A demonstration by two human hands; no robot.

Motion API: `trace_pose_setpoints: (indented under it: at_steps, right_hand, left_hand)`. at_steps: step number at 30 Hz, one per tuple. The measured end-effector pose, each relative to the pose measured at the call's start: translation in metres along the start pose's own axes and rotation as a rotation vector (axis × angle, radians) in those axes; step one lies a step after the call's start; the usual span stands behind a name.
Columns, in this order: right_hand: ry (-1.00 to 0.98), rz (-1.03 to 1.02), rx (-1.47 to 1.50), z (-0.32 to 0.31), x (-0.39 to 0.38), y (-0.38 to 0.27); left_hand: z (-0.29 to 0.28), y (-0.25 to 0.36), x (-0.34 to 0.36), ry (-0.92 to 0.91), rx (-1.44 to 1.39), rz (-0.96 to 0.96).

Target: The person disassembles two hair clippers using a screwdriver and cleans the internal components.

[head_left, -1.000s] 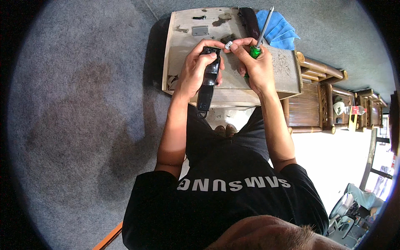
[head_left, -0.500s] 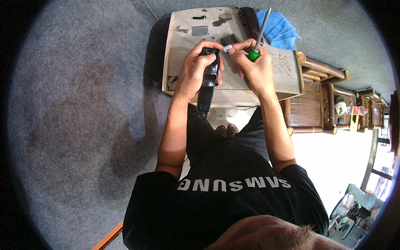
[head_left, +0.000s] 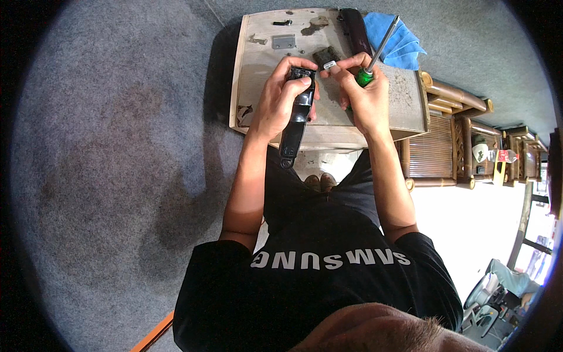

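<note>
My left hand (head_left: 274, 105) is wrapped round a black hair clipper (head_left: 301, 111), its thumb lying near the upper end. The clipper's long body hangs down past the table's near edge. Between the thumb and forefinger of my right hand (head_left: 368, 100) is a small white part (head_left: 329, 65), a short way right of the clipper's top. That same hand keeps a screwdriver (head_left: 365, 77) with a green handle against its palm, the metal shank pointing up and right. A flat metal blade plate (head_left: 284, 41) lies on the table beyond my left hand.
On the wooden table (head_left: 258, 76) lie a small black piece (head_left: 282, 23), a dark block (head_left: 326, 56), a dark long case (head_left: 354, 29) and tiny loose bits. A folded blue cloth (head_left: 394, 41) is at the far right corner. Bamboo furniture (head_left: 431, 149) stands to the right.
The white part has shifted slightly up and right, away from the clipper. Both hands have moved a little to the right, the screwdriver tilting further right.
</note>
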State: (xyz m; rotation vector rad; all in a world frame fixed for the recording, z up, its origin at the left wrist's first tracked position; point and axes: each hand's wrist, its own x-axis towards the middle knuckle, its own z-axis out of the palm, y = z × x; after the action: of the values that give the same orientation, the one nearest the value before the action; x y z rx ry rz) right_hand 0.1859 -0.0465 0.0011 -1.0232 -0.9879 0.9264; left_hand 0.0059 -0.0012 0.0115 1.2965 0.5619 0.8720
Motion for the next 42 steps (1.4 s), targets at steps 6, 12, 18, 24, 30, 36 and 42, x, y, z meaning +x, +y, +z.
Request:
trace_pose_setpoints:
  at_steps: [6,12,18,24,30,36,42]
  right_hand:
    - [-0.068,-0.031,-0.103,0.001,-0.005,-0.005]
    - [-0.091,-0.074,-0.112,0.007,-0.008,-0.009]
    - [-0.071,-0.035,-0.235,0.006,-0.007,-0.009]
    - [-0.103,-0.059,-0.23,0.003,-0.005,-0.003]
    - [-0.099,-0.202,-0.293,0.004,-0.004,0.001]
    - [-0.124,-0.243,-0.233,0.008,-0.008,-0.005]
    - [-0.122,-0.09,-0.163,0.007,-0.007,-0.007]
  left_hand:
    - [0.001,-0.002,0.001,0.025,0.013,0.004]
    - [0.001,-0.003,0.0,0.046,0.034,0.031]
    - [0.007,0.005,-0.002,0.104,0.009,-0.011]
    - [0.006,0.0,0.0,0.087,0.047,0.039]
    - [0.005,-0.001,0.0,0.062,0.068,0.031]
    - [0.003,-0.005,0.0,0.06,0.06,0.038]
    - [0.002,-0.005,0.0,0.054,0.096,0.028]
